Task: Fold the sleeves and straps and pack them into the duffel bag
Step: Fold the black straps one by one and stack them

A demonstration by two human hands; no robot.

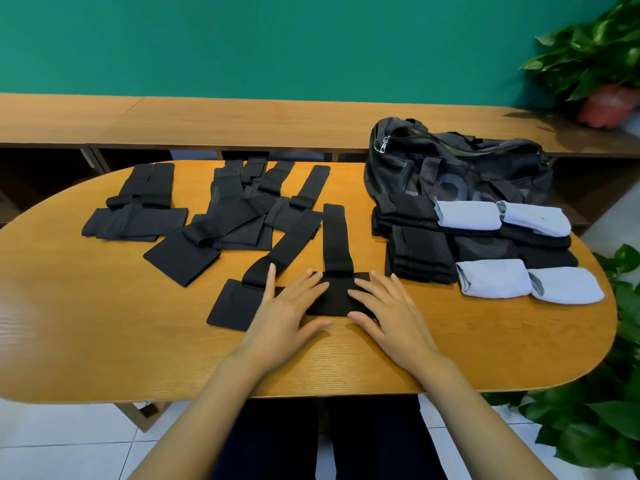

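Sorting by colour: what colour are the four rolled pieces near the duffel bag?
The rolled pieces are pale blue; head view shows it.

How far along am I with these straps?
Done: four blue sleeves and black stacks lie folded beside the duffel bag. In hand: left hand and right hand press a black strap flat. Remaining: loose straps to fold, then packing everything.

Oval wooden table (104, 341), black straps (221, 223) spread left, folded sleeves (491, 278) and duffel bag (460, 168) right
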